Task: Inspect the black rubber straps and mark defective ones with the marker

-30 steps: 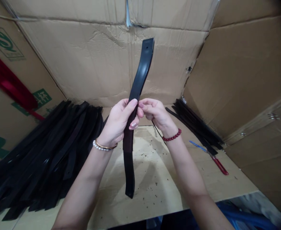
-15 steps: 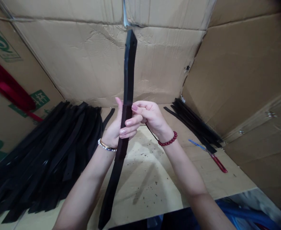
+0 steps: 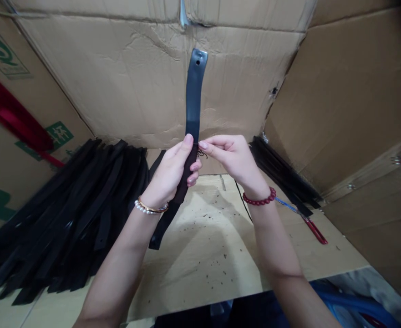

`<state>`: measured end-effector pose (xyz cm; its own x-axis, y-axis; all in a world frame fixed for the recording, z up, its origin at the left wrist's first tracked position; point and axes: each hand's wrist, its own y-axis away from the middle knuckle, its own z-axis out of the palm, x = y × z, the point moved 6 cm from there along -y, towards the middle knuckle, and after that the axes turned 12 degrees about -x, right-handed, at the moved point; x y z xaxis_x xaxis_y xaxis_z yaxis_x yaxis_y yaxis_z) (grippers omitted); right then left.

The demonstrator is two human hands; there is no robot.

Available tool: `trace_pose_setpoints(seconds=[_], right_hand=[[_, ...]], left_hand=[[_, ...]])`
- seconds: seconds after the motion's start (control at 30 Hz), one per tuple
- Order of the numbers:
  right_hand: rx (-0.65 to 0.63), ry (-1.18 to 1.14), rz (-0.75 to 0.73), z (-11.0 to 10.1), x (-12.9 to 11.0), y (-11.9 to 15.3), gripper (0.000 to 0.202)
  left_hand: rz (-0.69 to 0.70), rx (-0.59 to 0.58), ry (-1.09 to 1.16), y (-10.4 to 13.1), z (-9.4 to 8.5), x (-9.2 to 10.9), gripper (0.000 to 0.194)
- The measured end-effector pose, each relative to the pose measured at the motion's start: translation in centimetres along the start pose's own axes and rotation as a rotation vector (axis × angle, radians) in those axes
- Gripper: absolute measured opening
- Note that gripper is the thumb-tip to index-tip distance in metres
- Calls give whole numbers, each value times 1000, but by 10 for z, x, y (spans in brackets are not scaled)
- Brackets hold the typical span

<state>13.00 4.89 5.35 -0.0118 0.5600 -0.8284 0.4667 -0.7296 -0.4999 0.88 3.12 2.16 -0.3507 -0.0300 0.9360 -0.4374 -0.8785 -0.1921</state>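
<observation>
My left hand (image 3: 169,173) is wrapped round a long black strap (image 3: 194,95), its thumb pressed on the front. The strap stands nearly upright, leaning a little right, with a round hole near its top end. A darker band covers its middle, partly hidden by my fingers. At the strap's right edge, my right hand (image 3: 236,157) pinches a thin black thread at the top of that band. Small loops of black thread (image 3: 203,154) show just under the fingertips, and a length of thread (image 3: 243,200) hangs below my right hand.
A large pile of black straps (image 3: 67,214) lies on the left of the table (image 3: 186,282). More black straps (image 3: 282,173) lie along the right wall, near a blue-and-red tool (image 3: 311,223). Cardboard walls (image 3: 135,82) enclose the sides and back. Dark crumbs dot the tabletop.
The strap has turned so its flat, holed face shows, and its lower end has risen. My left thumb has closed onto the strap. My right hand has shifted slightly right, still pinching at its edge.
</observation>
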Motion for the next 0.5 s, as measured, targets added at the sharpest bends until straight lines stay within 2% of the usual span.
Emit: trace_pose_setpoints(seconds=[0.1,0.2,0.37,0.5], right_hand=[[18,30,-11,-1,-6,3,24],[24,-114,4,4,-3,2,20],[32,-386,141,18,14,-1,23],[20,-502,183,23,22,-4,24]], left_hand=[[-10,4,21,1,3,2,37],[-20,-3,89,3,8,4,36],[-84,-8,210,6,15,5,38],[-88,-7,248,5,15,6,34]])
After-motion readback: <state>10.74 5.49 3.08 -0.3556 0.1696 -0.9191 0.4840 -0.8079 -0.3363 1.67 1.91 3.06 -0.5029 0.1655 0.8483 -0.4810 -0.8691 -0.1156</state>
